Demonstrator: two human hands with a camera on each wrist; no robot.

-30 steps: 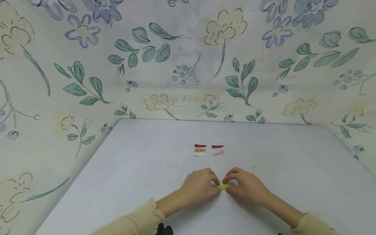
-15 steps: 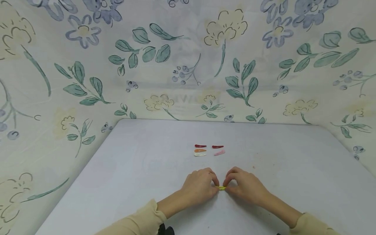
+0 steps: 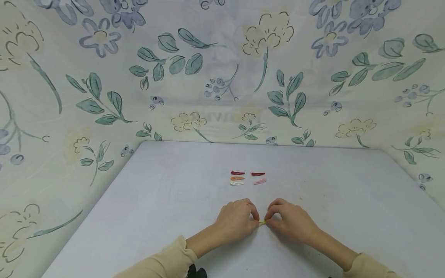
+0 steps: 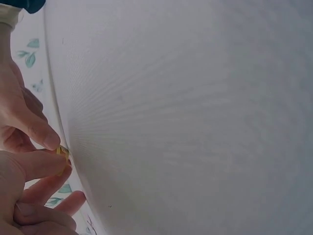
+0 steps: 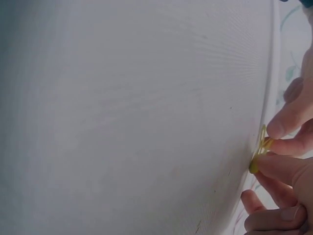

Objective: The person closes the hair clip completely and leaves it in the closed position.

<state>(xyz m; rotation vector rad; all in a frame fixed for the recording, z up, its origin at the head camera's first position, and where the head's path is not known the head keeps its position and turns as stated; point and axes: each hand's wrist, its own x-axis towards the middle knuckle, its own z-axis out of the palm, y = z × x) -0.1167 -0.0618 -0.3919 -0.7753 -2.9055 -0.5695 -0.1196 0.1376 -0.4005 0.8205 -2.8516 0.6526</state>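
A small yellow snap hair clip (image 3: 262,222) spans the narrow gap between both hands, low over the white table. My left hand (image 3: 236,219) pinches one end between thumb and fingers. From the other side, my right hand (image 3: 292,219) pinches the opposite end. The head view shows the clip nearly edge-on as a thin yellow strip. In the right wrist view, the clip's (image 5: 259,152) thin parts stand apart, with its rounded green-yellow end by the right thumb. Fingertips cover much of the clip (image 4: 62,151) in the left wrist view.
Beyond the hands lie several other snap clips: two dark red clips (image 3: 238,173) (image 3: 258,174), an orange clip (image 3: 237,178), a white clip (image 3: 237,183) and a pink clip (image 3: 260,181). The white table (image 3: 167,185) meets a floral cloth (image 3: 222,77) behind and at the sides.
The yellow clip has turned from showing its flat face to nearly edge-on, and its parts have come apart. Both hands stay almost in place, fingers shifting slightly.
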